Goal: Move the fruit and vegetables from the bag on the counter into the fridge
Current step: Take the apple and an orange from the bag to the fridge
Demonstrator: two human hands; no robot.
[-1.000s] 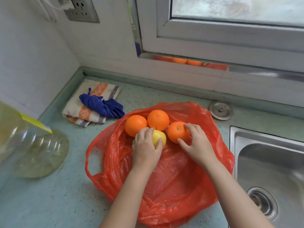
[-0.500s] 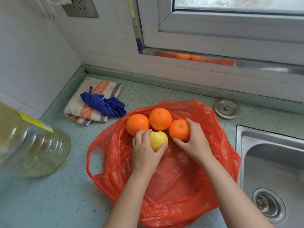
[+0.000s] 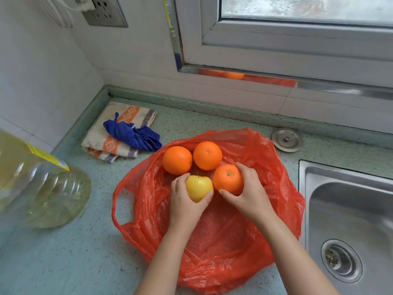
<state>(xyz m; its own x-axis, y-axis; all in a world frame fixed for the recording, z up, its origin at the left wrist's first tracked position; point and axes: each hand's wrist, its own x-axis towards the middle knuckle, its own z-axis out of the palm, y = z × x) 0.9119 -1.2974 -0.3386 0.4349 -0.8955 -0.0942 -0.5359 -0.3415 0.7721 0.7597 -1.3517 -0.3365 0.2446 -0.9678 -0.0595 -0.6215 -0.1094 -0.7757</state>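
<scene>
Head view: your left hand (image 3: 187, 206) grips the yellow apple (image 3: 198, 188), right hand (image 3: 249, 195) grips an orange (image 3: 227, 178) — firm, smooth, likely light fruit, so cup around the middle.

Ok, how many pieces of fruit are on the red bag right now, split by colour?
Orange: 3 (held orange in the right hand, left loose orange, right loose orange)
Yellow: 1 (yellow apple in the left hand)
Total: 4
</scene>
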